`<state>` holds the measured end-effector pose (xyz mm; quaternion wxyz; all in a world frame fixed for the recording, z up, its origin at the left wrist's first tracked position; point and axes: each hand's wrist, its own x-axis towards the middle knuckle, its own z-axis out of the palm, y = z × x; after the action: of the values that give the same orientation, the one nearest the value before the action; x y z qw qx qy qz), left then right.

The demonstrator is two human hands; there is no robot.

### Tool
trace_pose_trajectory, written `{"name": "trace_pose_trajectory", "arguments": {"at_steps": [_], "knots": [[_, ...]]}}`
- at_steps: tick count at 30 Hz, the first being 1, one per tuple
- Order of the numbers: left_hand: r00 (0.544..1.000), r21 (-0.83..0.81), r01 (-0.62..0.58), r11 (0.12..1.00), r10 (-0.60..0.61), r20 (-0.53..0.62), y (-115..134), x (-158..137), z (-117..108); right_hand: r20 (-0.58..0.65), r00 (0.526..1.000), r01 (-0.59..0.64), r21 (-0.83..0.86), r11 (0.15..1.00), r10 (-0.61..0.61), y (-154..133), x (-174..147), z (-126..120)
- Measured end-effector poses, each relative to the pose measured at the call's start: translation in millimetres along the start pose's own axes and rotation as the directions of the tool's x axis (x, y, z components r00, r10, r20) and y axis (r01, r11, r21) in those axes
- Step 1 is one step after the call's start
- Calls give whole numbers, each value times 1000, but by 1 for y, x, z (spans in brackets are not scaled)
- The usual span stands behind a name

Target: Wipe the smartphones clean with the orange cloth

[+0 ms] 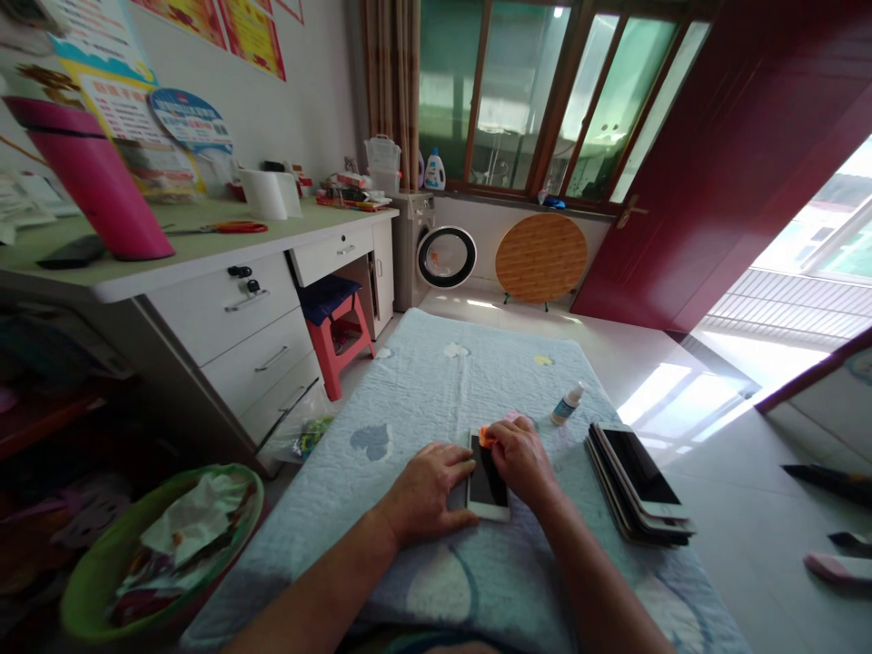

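Note:
A white smartphone (489, 510) with a dark screen lies flat on a light blue quilted cover (436, 381). Along its left edge, my left hand (431, 486) grips it, thumb near the lower corner and fingers higher up. My right hand (523, 457) is closed round an orange cloth (485, 436), pressed against the upper part of the screen; most of the cloth is hidden by the fingers. Beyond that hand stands a small spray bottle (567, 405) with a blue label. To the right is a stack of several smartphones (640, 486), the top one white-framed.
At left are a green waste basket (255, 518), a white desk (232, 336) with a pink tumbler (102, 182) and scissors (238, 227), and a red stool (333, 341). A washing machine (409, 245) with its door ajar and a round folded wooden table (541, 258) are behind.

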<state>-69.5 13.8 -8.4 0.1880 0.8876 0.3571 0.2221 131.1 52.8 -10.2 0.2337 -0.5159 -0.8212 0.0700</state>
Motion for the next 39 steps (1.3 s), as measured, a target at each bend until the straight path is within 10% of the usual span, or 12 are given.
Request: {"name": "trace_pose_trajectory", "arguments": {"at_steps": [39], "knots": [[1000,14,23,1000,-22,-11,-4,-1,4,49,999,-20,105,994,15,13,-12,-6]]}}
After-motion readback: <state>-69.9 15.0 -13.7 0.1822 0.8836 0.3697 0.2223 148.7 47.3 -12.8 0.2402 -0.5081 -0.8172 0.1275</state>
